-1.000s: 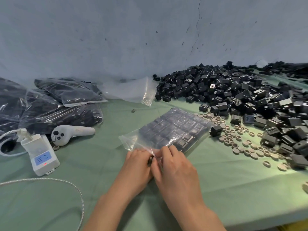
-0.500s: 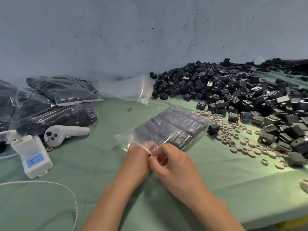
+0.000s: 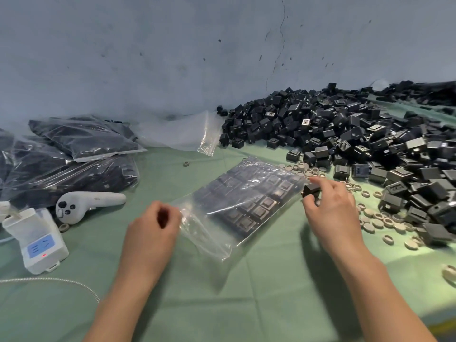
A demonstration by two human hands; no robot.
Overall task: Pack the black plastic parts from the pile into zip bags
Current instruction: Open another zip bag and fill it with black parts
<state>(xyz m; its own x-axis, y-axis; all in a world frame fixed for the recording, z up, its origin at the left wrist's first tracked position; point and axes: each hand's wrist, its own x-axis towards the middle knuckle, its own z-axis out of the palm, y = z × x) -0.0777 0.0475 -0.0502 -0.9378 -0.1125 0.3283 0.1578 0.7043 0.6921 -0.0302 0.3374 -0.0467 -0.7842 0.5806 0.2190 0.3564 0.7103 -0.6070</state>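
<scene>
Left hand (image 3: 154,224): curled, thumb and fingertips pinched on the open, empty end of the clear plastic zip bag (image 3: 243,199). The bag lies flat on the green cloth-covered table (image 3: 259,292) and runs away from this pinch up and to the right; flat rows of black square parts fill its far half, the stretch nearest the pinch is crumpled clear film.

Right hand (image 3: 332,207): at the bag's far right corner, fingers closed around one small black plastic cube-shaped part (image 3: 311,190). The part sits just off the bag's edge; whether it touches the film cannot be told.

Beyond and right of the right hand: the big pile of loose black plastic parts (image 3: 357,139), heaped against the blue-grey wall (image 3: 172,58). Small beige rings (image 3: 377,219) scattered on the cloth directly right of that hand, some under its fingers.

Beyond the left hand's pinch: an empty clear bag (image 3: 187,134) slumped near the wall. Left of it: filled clear bags of black parts (image 3: 81,149), stacked; a white handheld controller (image 3: 86,203) lying in front of them; a white boxy device with blue label (image 3: 37,239) closest to the table's near-left side, with a braided cable (image 3: 61,282) trailing by.
</scene>
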